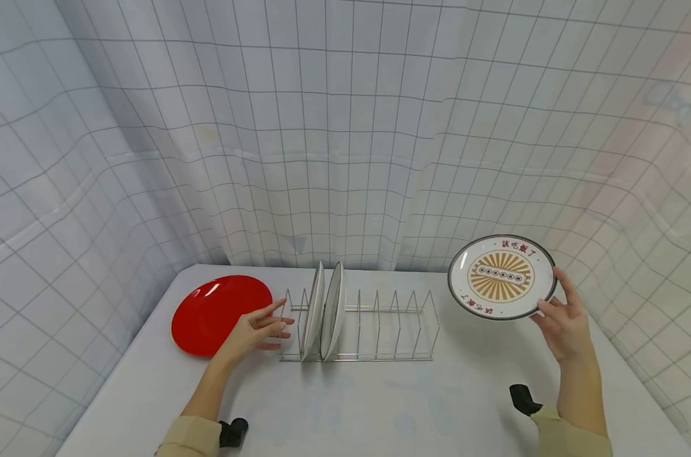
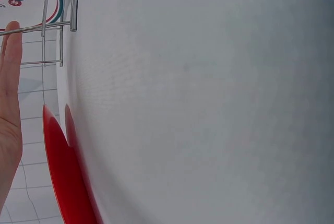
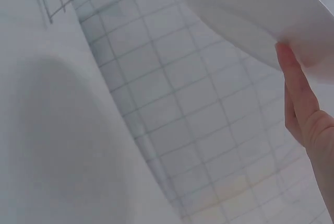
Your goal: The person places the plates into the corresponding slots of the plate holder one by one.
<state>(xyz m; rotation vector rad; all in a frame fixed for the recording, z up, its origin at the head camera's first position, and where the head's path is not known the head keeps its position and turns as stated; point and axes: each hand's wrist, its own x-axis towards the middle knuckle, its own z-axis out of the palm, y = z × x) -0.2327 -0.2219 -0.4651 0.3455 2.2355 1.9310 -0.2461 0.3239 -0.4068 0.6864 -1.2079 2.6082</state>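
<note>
My right hand pinches the rim of a white plate with a dark edge, gold rays and red characters. This plate is lifted above the table at the right, its face toward the head camera; the right wrist view shows its pale underside. A wire dish rack stands mid-table, with two plates upright in its left slots, the left plate and the right plate. At the rack's left end, my left hand has its fingers extended, fingertips right at the end wires.
A red plate lies on the white table to the left of the rack, partly behind my left hand. White curtains with a grid pattern hang behind the table and along both sides.
</note>
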